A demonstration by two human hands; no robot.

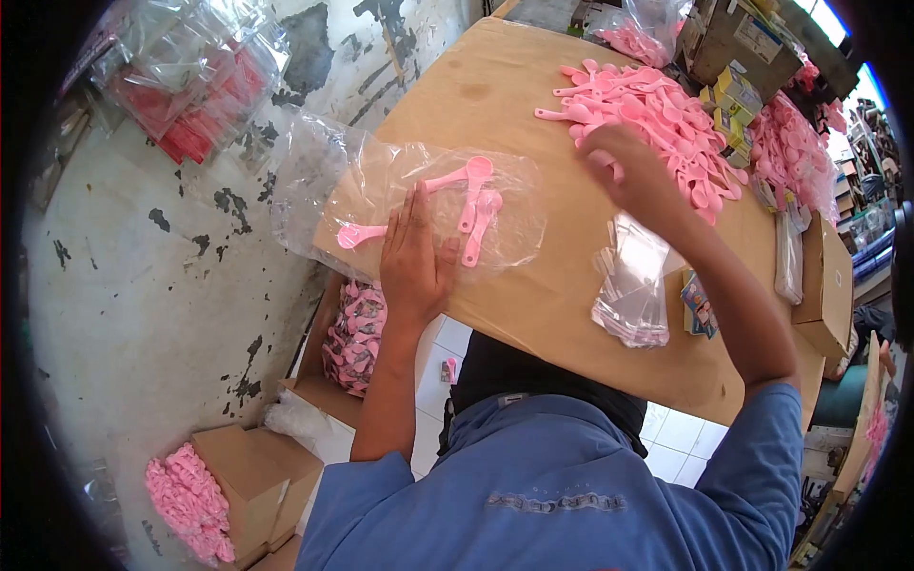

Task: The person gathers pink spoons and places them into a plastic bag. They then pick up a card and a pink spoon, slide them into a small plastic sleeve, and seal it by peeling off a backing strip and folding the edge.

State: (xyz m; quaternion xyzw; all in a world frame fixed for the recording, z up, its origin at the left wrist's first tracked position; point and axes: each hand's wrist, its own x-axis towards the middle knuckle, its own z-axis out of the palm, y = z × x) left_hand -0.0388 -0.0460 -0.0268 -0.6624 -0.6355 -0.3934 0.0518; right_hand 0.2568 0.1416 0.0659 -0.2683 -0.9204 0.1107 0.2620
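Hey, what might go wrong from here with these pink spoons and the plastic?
The crinkled plastic hangs past the table edge, so it might slide if the left hand lifts. The right hand is close to the spoon pile and might knock some loose. The clear sleeves look slick and loosely stacked, so they might fan out if brushed.

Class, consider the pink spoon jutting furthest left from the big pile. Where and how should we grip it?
Probably pinch the slim outer end of the leftmost spoon, coming from the left: it juts over bare table, while its other end meets the pile.
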